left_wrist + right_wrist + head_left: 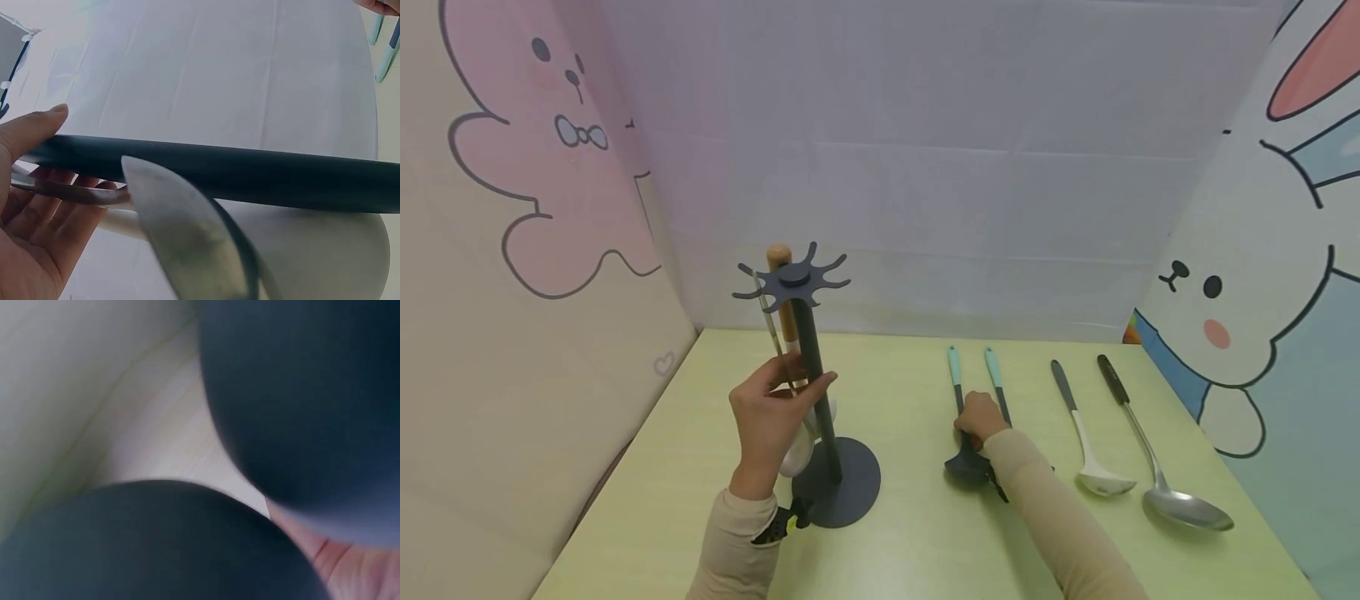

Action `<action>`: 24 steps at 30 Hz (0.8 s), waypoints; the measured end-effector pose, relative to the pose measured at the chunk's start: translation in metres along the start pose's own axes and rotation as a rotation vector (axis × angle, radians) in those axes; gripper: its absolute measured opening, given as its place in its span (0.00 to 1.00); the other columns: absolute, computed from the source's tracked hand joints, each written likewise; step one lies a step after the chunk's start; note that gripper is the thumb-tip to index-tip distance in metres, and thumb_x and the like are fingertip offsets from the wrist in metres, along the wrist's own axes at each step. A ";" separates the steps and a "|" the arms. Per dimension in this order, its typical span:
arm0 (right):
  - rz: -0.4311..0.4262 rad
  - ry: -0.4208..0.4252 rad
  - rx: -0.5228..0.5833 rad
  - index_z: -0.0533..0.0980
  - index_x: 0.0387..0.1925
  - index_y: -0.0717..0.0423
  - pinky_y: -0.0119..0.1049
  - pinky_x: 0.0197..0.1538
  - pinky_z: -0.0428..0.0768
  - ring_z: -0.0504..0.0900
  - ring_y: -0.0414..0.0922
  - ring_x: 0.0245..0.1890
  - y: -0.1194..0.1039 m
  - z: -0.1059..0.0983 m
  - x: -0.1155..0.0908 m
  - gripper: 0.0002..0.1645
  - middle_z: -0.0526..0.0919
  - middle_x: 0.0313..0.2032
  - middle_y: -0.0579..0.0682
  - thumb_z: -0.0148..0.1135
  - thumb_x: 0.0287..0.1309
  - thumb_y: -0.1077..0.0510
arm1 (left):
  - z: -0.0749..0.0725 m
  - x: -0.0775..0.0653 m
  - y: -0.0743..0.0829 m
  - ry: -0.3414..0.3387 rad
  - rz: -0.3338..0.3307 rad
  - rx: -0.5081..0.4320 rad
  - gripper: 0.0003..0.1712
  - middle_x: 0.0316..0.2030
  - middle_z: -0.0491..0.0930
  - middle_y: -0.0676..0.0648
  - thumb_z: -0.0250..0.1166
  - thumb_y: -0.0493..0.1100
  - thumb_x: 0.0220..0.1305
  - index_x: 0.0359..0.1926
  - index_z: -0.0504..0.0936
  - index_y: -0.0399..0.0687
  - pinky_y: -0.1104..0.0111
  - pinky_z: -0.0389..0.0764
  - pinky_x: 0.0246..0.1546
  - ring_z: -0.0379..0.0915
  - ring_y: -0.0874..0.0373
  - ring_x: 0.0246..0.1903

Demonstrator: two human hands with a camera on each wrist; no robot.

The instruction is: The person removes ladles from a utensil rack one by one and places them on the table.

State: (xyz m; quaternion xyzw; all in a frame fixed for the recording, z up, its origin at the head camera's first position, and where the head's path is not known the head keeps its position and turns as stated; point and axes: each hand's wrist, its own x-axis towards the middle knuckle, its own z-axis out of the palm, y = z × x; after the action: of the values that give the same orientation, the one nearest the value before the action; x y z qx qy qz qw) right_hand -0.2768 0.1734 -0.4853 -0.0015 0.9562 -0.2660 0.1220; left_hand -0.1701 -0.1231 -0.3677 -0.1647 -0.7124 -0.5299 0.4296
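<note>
On the left stands a dark utensil stand (808,342) with a ring of hooks on top. My left hand (771,417) holds its post, thumb across the front and fingers behind. A thin metal handle (69,190) runs by those fingers, and a wooden-handled utensil (780,257) hangs behind the post. Farther right, my right hand (981,415) grips the shaft of a black ladle (966,468) with a mint handle end. Beside it lies a second mint-handled utensil (992,367), its lower part hidden by my sleeve. Two dark rounded heads (137,537) fill much of the right wrist view.
A white ladle with a grey handle (1063,383) lies right of my right forearm. Beyond it is a large steel ladle (1187,508), near the right edge of the pale yellow-green table (910,533). Walls with cartoon drawings surround the table.
</note>
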 end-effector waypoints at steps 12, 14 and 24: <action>-0.016 0.001 -0.045 0.73 0.12 0.63 0.31 0.15 0.71 0.72 0.42 0.08 0.001 -0.002 -0.002 0.16 0.73 0.09 0.51 0.58 0.54 0.67 | 0.002 -0.002 0.005 0.038 -0.018 0.024 0.15 0.27 0.86 0.40 0.80 0.26 0.39 0.33 0.86 0.31 0.81 0.79 0.27 0.80 0.69 0.28; -0.023 0.004 -0.044 0.73 0.12 0.63 0.31 0.16 0.71 0.72 0.42 0.09 0.001 -0.002 -0.003 0.17 0.73 0.08 0.51 0.58 0.55 0.66 | 0.002 -0.001 0.006 0.037 -0.017 0.008 0.14 0.27 0.86 0.40 0.79 0.26 0.41 0.32 0.86 0.32 0.81 0.80 0.27 0.79 0.70 0.28; -0.014 -0.001 0.001 0.74 0.12 0.64 0.34 0.16 0.76 0.77 0.45 0.09 0.001 -0.004 -0.006 0.17 0.75 0.09 0.53 0.57 0.55 0.67 | 0.001 -0.001 0.004 0.016 0.001 -0.029 0.12 0.27 0.85 0.39 0.78 0.24 0.43 0.32 0.86 0.31 0.81 0.79 0.26 0.80 0.71 0.28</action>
State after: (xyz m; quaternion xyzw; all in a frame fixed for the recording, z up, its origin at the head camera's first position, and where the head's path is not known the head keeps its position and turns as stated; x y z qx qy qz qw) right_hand -0.2717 0.1771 -0.4812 -0.0082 0.9560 -0.2673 0.1209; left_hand -0.1673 -0.1207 -0.3659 -0.1669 -0.7013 -0.5413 0.4329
